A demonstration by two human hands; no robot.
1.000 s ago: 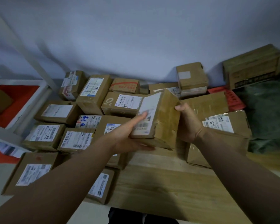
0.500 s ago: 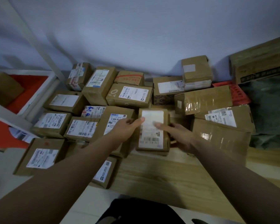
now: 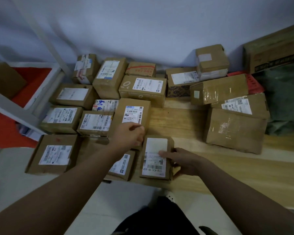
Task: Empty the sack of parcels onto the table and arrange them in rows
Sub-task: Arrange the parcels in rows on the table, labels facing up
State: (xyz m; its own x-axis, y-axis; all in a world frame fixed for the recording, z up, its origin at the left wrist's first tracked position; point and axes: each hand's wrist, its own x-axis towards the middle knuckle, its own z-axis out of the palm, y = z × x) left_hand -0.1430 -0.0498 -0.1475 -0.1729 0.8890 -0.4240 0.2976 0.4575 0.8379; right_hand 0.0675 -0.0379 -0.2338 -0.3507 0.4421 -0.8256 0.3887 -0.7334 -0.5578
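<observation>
A small brown parcel (image 3: pixel 155 158) with a white barcode label lies flat near the front edge of the wooden table (image 3: pixel 185 122). My right hand (image 3: pixel 182 161) grips its right side, thumb on the label. My left hand (image 3: pixel 129 136) rests at the parcel's far left corner with loosely curled fingers, over a taller labelled box (image 3: pixel 132 114). Several labelled parcels stand in rows on the left, such as a flat box (image 3: pixel 54 154). The dark green sack (image 3: pixel 285 99) lies crumpled at the right.
Unsorted boxes pile at the right: a large taped box (image 3: pixel 234 131), a long box (image 3: pixel 219 89) and a stacked cube (image 3: pixel 211 62). A white frame with a red surface (image 3: pixel 32 78) borders the left. The wall is close behind. A big carton (image 3: pixel 275 48) sits far right.
The parcel, held up tilted a second ago, was laid flat and drawn toward the table's front edge beside the front row. Both hands followed it down and toward me.
</observation>
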